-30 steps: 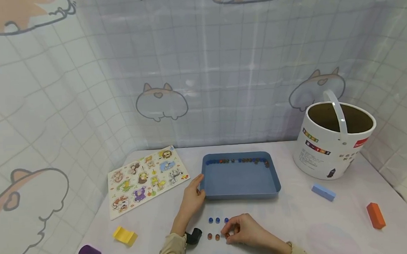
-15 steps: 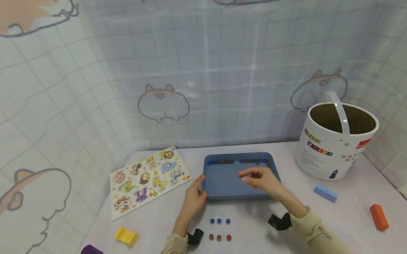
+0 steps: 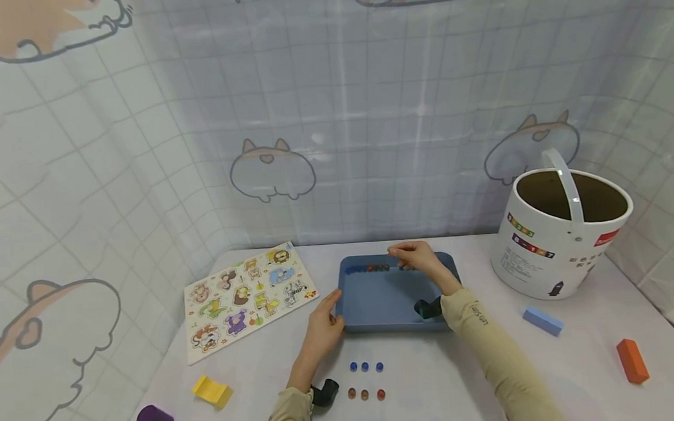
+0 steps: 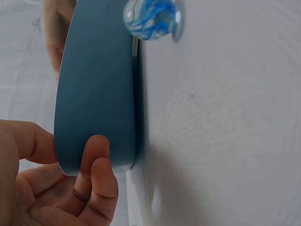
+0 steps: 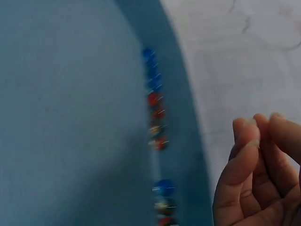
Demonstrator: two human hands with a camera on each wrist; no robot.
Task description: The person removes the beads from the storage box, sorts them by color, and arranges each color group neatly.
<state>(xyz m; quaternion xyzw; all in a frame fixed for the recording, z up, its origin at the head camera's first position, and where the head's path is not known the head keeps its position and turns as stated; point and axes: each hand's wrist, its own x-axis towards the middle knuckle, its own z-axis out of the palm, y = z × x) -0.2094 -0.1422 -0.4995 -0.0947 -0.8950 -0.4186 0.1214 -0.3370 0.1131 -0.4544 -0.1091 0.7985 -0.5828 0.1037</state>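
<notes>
My left hand point(image 3: 323, 327) holds the left wall of a shallow blue-grey tray point(image 3: 378, 308). In the left wrist view its fingers close around the tray's corner point(image 4: 96, 94). Above the tray's far edge is my right hand point(image 3: 420, 258), fingers loosely curled and fingertips close together; nothing shows between them in the right wrist view. Glass marbles point(image 5: 157, 113), blue and reddish-brown, line the tray's far wall, with a gap in the row. On the table in front of the tray sit three blue marbles point(image 3: 364, 366), and nearer me three reddish-brown marbles point(image 3: 364, 395).
An animal puzzle board point(image 3: 250, 299) lies left of the tray. A yellow block point(image 3: 212, 392) and a purple cylinder point(image 3: 155, 420) are at the front left. To the right stand a white bucket point(image 3: 539, 253), a light-blue block point(image 3: 543, 321) and an orange block point(image 3: 633, 361).
My right hand has left the third reddish-brown marble on the table and travelled up and away over the tray to its far edge. My left hand has stayed at the tray's left wall.
</notes>
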